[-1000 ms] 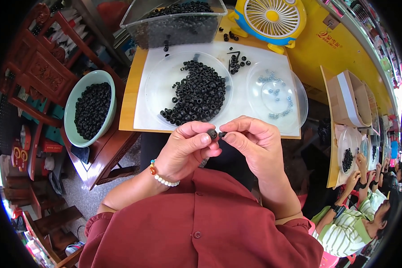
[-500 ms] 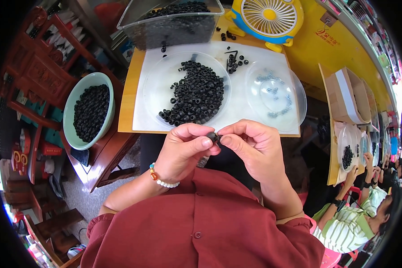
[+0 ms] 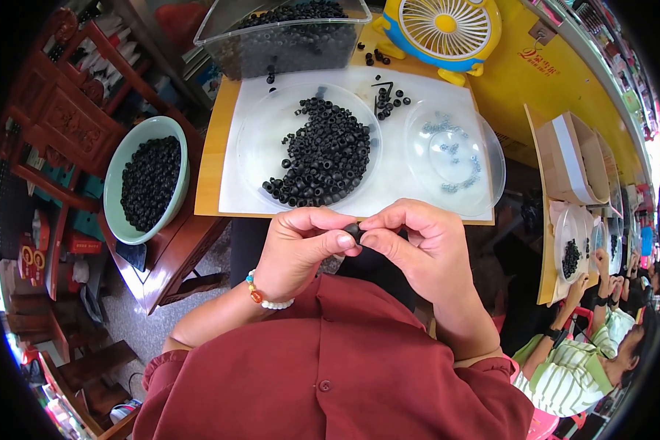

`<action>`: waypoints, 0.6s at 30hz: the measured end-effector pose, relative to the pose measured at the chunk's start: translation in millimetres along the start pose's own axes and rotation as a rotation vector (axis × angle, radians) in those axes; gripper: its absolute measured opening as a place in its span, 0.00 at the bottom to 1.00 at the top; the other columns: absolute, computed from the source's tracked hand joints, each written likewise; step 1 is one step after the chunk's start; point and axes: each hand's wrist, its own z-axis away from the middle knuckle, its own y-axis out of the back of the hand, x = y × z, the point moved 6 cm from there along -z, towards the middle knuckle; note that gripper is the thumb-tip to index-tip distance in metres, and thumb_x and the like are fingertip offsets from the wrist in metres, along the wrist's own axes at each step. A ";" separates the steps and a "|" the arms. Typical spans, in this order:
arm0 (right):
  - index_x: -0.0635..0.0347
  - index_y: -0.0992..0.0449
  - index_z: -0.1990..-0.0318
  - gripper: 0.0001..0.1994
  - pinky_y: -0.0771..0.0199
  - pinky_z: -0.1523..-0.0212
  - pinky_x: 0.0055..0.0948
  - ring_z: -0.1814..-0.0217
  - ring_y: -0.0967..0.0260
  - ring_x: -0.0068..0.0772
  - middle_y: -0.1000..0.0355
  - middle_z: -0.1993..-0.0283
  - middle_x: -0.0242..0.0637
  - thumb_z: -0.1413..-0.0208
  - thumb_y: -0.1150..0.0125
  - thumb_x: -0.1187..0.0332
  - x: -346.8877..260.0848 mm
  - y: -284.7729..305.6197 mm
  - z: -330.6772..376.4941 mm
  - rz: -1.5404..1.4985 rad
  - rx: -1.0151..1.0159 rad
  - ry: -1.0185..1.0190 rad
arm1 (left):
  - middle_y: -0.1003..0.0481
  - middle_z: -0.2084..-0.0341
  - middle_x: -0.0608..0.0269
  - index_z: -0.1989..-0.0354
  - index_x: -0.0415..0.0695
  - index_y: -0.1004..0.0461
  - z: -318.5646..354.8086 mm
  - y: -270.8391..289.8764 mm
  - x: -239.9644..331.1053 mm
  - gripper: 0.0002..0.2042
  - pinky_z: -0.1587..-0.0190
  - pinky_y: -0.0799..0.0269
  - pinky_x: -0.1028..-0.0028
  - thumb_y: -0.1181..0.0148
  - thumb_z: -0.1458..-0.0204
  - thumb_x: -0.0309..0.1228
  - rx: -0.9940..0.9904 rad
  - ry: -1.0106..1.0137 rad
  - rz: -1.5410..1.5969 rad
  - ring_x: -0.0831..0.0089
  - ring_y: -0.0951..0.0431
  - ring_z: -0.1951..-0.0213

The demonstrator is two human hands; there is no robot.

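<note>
Between my two hands, just off the table's front edge, is a small round black plastic part (image 3: 353,231). My left hand (image 3: 312,238) pinches it between thumb and forefinger. From the other side the thumb and forefinger of my right hand (image 3: 414,238) are closed on the same part, so most of it is covered. Beyond my hands a clear round plate (image 3: 260,158) carries a heap of black hollow parts (image 3: 326,150). To its right, a second clear plate (image 3: 425,165) has small shiny pieces (image 3: 458,183) scattered in it.
A clear bin (image 3: 290,55) of black parts stands at the back, beside a yellow and blue fan (image 3: 444,29). An L-shaped black hex key (image 3: 378,95) lies near loose parts. At left is a green bowl (image 3: 110,183) of black pieces. Another person (image 3: 572,367) sits at right.
The black part has turned between my fingers, and its lighter end no longer shows. My right hand has shifted very slightly; both hands keep their pinch.
</note>
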 end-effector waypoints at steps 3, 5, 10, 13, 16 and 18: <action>0.69 0.24 0.66 0.05 0.29 0.62 0.18 0.65 0.29 0.21 0.27 0.67 0.37 0.51 0.38 0.80 10.4 -4.8 0.0 -0.362 -0.068 -0.190 | 0.23 0.66 0.54 0.62 0.36 0.24 0.9 -3.4 2.4 0.08 0.62 0.23 0.75 0.41 0.52 0.18 -0.016 0.004 -0.054 0.72 0.21 0.67; 0.72 0.27 0.64 0.04 0.23 0.65 0.24 0.67 0.26 0.28 0.26 0.69 0.42 0.46 0.43 0.79 10.4 -5.4 -0.8 -0.414 -0.082 -0.080 | 0.23 0.66 0.53 0.62 0.36 0.24 0.4 -3.2 -2.1 0.08 0.62 0.22 0.75 0.41 0.51 0.19 -0.014 0.034 0.009 0.72 0.21 0.67; 0.72 0.27 0.64 0.05 0.23 0.64 0.25 0.66 0.26 0.29 0.26 0.69 0.43 0.46 0.42 0.79 16.5 -5.6 0.8 -0.431 -0.048 -0.038 | 0.23 0.65 0.53 0.61 0.36 0.25 0.1 -2.0 -7.9 0.08 0.62 0.22 0.74 0.41 0.51 0.19 0.003 0.063 0.091 0.70 0.21 0.67; 0.71 0.28 0.64 0.04 0.22 0.64 0.26 0.66 0.26 0.29 0.26 0.68 0.43 0.46 0.42 0.79 25.7 -5.4 0.5 -0.505 -0.048 -0.060 | 0.23 0.66 0.52 0.61 0.37 0.25 1.1 -2.5 -8.4 0.08 0.62 0.22 0.74 0.41 0.50 0.19 0.018 0.058 0.111 0.70 0.21 0.68; 0.70 0.27 0.65 0.05 0.25 0.63 0.22 0.65 0.28 0.25 0.27 0.67 0.40 0.49 0.40 0.79 30.4 -5.6 1.2 -0.624 -0.053 -0.122 | 0.23 0.66 0.52 0.61 0.37 0.25 -0.1 -3.6 -7.9 0.08 0.62 0.22 0.74 0.41 0.51 0.19 0.035 0.060 0.126 0.70 0.21 0.68; 0.69 0.27 0.65 0.06 0.28 0.61 0.18 0.65 0.30 0.21 0.27 0.67 0.36 0.51 0.38 0.80 32.3 -6.0 2.5 -0.684 -0.052 -0.161 | 0.23 0.66 0.52 0.61 0.37 0.24 -1.1 -4.5 -7.1 0.08 0.62 0.22 0.74 0.41 0.51 0.19 0.038 0.063 0.127 0.70 0.21 0.68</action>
